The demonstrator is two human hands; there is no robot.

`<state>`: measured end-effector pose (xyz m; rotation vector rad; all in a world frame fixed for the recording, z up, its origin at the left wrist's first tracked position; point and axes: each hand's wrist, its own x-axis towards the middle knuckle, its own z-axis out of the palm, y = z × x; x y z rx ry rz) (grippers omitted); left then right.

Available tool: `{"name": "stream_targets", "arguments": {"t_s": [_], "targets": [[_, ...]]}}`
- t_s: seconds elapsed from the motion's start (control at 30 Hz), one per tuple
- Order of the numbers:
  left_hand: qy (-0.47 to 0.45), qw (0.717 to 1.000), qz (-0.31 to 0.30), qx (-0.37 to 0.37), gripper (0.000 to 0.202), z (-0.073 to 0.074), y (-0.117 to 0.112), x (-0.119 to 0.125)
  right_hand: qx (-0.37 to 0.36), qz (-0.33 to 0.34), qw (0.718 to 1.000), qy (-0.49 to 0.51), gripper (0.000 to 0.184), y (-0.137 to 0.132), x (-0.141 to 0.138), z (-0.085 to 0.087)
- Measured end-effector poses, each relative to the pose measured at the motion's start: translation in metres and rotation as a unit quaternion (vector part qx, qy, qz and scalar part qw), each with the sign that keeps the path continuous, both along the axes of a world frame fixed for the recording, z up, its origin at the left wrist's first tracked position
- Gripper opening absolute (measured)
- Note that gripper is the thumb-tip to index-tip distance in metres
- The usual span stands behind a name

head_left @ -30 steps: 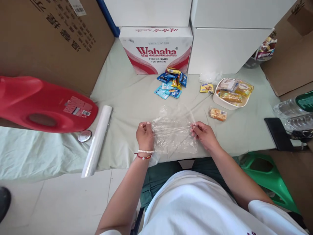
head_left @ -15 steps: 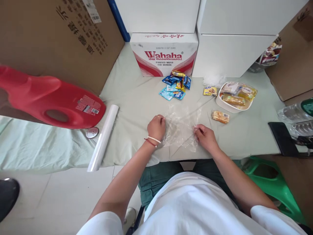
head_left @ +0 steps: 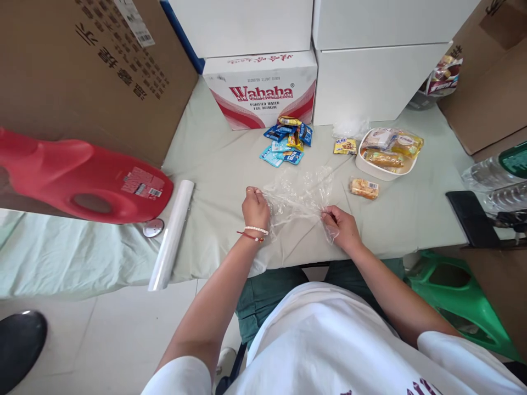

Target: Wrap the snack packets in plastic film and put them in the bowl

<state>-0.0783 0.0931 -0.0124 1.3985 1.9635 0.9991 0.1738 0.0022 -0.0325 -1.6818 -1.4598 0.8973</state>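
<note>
A crumpled sheet of clear plastic film (head_left: pixel 294 195), perhaps a thin bag, stretches between my two hands above the table's front part. My left hand (head_left: pixel 256 209) is closed on its left side, with a white beaded and a red bracelet at the wrist. At the right side, my right hand (head_left: pixel 341 226) pinches the film between thumb and fingers. Folds run taut from one hand to the other, and loose film spreads behind and below them. Just beyond my right hand lies a wrapped bread snack (head_left: pixel 364 188).
Blue and yellow snack packets (head_left: pixel 290 140) lie before a Wahaha carton (head_left: pixel 261 90). A white bowl (head_left: pixel 385 173) holds wrapped pastries, beside a yellow packet (head_left: pixel 345 146). To the left are a plastic roll (head_left: pixel 172 236) and a red jug (head_left: pixel 94 181); bottles (head_left: pixel 489 170) and a black phone-like slab (head_left: pixel 471 219) sit right.
The film has been drawn into tighter folds between my hands, and its upper part now stands up more. Both hands keep hold of it. The whole view has shifted slightly.
</note>
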Motion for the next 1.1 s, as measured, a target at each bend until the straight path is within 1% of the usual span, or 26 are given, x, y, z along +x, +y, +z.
{"name": "stream_targets", "arguments": {"t_s": [0.07,0.2,0.23,0.27,0.37,0.47,0.57,0.6,0.63,0.67,0.7,0.73,0.77,0.8,0.83,0.87,0.9,0.93,0.97,1.03,1.1], "targets": [[0.023,1.000,-0.005,0.010,0.018,0.002,-0.003,0.002,0.004,0.001,1.000,0.003,0.029,-0.001,0.000,-0.001],[0.083,0.993,-0.086,-0.006,0.027,0.003,-0.009,0.000,-0.011,-0.001,1.000,0.020,0.029,0.001,0.001,0.001],[0.097,0.991,-0.092,-0.012,0.027,0.002,-0.009,-0.002,-0.018,-0.003,1.000,0.025,0.029,0.002,0.001,0.002],[0.106,0.991,-0.086,-0.017,0.027,0.001,-0.009,-0.005,-0.025,-0.005,0.999,0.032,0.028,0.002,0.001,0.003],[0.124,0.992,-0.035,-0.018,0.031,-0.002,-0.002,-0.015,-0.045,-0.006,0.998,0.054,0.028,0.004,0.001,0.005],[0.148,0.989,0.012,-0.018,0.033,-0.005,0.006,-0.027,-0.034,-0.008,0.998,0.052,0.029,0.005,0.001,0.005],[0.171,0.984,0.056,-0.008,0.023,-0.009,0.007,-0.033,-0.028,-0.013,0.998,0.046,0.029,0.005,0.001,0.003],[0.182,0.981,0.069,0.016,0.018,-0.011,0.006,-0.034,-0.030,-0.014,0.998,0.047,0.029,0.005,0.001,0.003],[0.198,0.976,0.076,0.056,0.015,-0.013,0.004,-0.035,-0.033,-0.015,0.998,0.050,0.029,0.005,0.000,0.003],[0.220,0.967,0.071,0.110,0.014,-0.015,0.001,-0.035,-0.037,-0.016,0.998,0.054,0.029,0.005,0.000,0.004],[0.245,0.954,0.046,0.168,0.012,-0.017,-0.002,-0.035,-0.041,-0.017,0.997,0.058,0.029,0.005,0.000,0.004],[0.270,0.937,-0.002,0.221,0.011,-0.018,-0.004,-0.035,-0.045,-0.018,0.997,0.061,0.029,0.005,0.000,0.004],[0.291,0.919,-0.074,0.257,0.012,-0.019,-0.007,-0.035,-0.047,-0.018,0.997,0.063,0.029,0.005,0.000,0.005],[0.304,0.899,-0.162,0.269,0.016,-0.019,-0.009,-0.035,-0.049,-0.019,0.997,0.065,0.028,0.005,0.000,0.005],[0.309,0.878,-0.254,0.263,0.022,-0.018,-0.010,-0.035,-0.050,-0.019,0.996,0.067,0.028,0.005,0.000,0.005],[0.308,0.856,-0.336,0.244,0.029,-0.017,-0.012,-0.036,-0.054,-0.019,0.996,0.071,0.028,0.006,0.000,0.005],[0.302,0.839,-0.396,0.218,0.036,-0.015,-0.013,-0.037,-0.060,-0.020,0.995,0.079,0.027,0.007,0.000,0.006],[0.296,0.830,-0.433,0.190,0.040,-0.013,-0.014,-0.038,-0.070,-0.021,0.993,0.092,0.027,0.008,0.001,0.006],[0.290,0.831,-0.447,0.163,0.042,-0.012,-0.015,-0.040,-0.082,-0.022,0.990,0.109,0.027,0.010,0.002,0.007],[0.280,0.847,-0.439,0.111,0.046,-0.009,-0.016,-0.044,-0.106,-0.025,0.981,0.160,0.030,0.013,0.005,0.009],[0.276,0.858,-0.429,0.062,0.059,-0.007,-0.017,-0.047,-0.132,-0.021,0.968,0.215,0.036,0.017,0.010,0.012]]}}
